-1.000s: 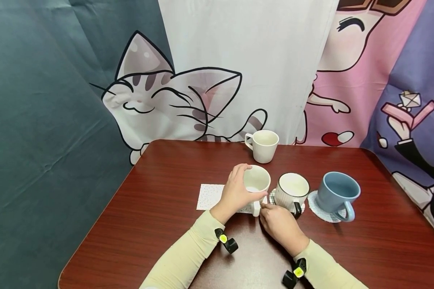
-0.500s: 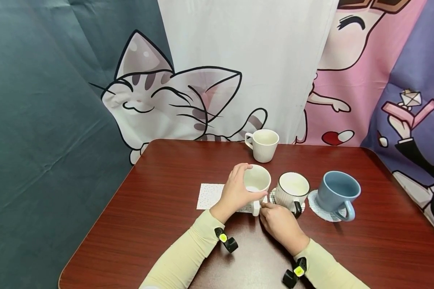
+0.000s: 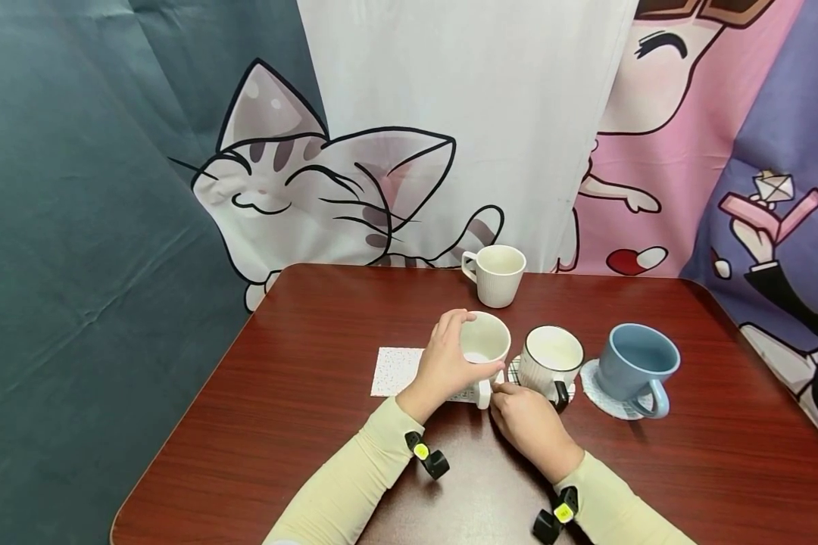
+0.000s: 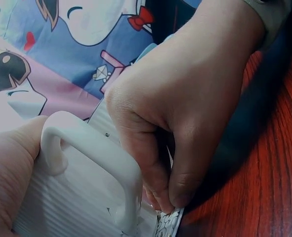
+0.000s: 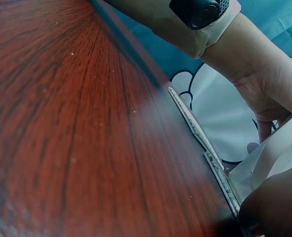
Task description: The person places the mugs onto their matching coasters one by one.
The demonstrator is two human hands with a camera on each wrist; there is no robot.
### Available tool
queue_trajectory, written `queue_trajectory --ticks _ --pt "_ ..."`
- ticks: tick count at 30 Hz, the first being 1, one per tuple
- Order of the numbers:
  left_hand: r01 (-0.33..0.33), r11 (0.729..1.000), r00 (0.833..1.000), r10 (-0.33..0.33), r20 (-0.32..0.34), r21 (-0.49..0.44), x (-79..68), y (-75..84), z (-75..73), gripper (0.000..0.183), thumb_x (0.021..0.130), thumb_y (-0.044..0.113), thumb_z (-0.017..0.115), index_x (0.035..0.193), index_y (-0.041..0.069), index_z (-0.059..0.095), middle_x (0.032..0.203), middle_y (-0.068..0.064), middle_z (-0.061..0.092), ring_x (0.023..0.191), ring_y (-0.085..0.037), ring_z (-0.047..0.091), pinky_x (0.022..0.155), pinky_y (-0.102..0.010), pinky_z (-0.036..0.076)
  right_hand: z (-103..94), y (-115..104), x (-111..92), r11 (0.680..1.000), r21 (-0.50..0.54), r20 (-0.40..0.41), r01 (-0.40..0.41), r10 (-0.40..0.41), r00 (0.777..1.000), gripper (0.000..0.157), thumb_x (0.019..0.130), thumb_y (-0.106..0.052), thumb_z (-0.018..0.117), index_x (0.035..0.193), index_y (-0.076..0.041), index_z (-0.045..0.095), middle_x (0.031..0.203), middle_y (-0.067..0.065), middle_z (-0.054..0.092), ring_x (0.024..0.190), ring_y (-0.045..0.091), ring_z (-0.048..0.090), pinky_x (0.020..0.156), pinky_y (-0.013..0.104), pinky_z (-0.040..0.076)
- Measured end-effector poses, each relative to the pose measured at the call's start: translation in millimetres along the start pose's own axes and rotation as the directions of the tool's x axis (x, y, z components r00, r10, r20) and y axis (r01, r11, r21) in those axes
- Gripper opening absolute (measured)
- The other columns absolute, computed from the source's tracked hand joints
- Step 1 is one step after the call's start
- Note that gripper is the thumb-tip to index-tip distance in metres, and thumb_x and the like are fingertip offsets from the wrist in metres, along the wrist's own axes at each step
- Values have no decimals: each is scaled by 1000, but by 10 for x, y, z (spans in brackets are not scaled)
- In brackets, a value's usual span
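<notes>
Surface (image 3: 232,446): brown, wood-grained | left hand (image 3: 444,369): thumb and fingers arched apart, grip wide, holding 1 white mug (image 3: 488,337) | right hand (image 3: 530,425): knuckles up, grip nearly closed, pinching 1 coaster (image 4: 169,224) | white mug: upright, just left of the black-handled mug (image 3: 548,362)

Staged indoor recording corner, wider building type indeterminable: cartoon-printed cloth (image 3: 477,113) hangs behind a wood-grain counter (image 3: 245,424), and small cameras (image 3: 438,464) are strapped to both wrists.

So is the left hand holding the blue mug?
No, the left hand grips a white mug; the blue mug stands untouched on a coaster.
</notes>
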State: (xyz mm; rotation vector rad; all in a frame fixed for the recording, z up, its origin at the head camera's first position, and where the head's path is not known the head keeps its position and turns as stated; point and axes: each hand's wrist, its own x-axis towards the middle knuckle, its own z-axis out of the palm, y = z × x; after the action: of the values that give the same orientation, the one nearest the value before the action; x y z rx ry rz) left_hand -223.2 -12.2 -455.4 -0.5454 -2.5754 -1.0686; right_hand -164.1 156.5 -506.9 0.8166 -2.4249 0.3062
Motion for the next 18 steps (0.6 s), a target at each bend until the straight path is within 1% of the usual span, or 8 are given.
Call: queue_trajectory --ticks 11,18 --pt "14 1000 1000 -14 21 0 -2 -4 -6 84 67 51 91 135 19 53 146 0 46 130 -21 49 92 -37 51 -7 -12 0 1000 -14 5 0 0 1000 18 76 0 77 68 -9 64 84 1 69 68 22 66 59 38 54" --pt "15 1000 1000 -15 20 0 -6 -7 3 84 67 51 91 135 19 53 146 0 46 130 -22 48 91 -38 51 0 -9 -1 1000 -13 2 -1 1 1000 18 76 -1 78 68 -10 64 82 1 67 66 22 65 57 37 53"
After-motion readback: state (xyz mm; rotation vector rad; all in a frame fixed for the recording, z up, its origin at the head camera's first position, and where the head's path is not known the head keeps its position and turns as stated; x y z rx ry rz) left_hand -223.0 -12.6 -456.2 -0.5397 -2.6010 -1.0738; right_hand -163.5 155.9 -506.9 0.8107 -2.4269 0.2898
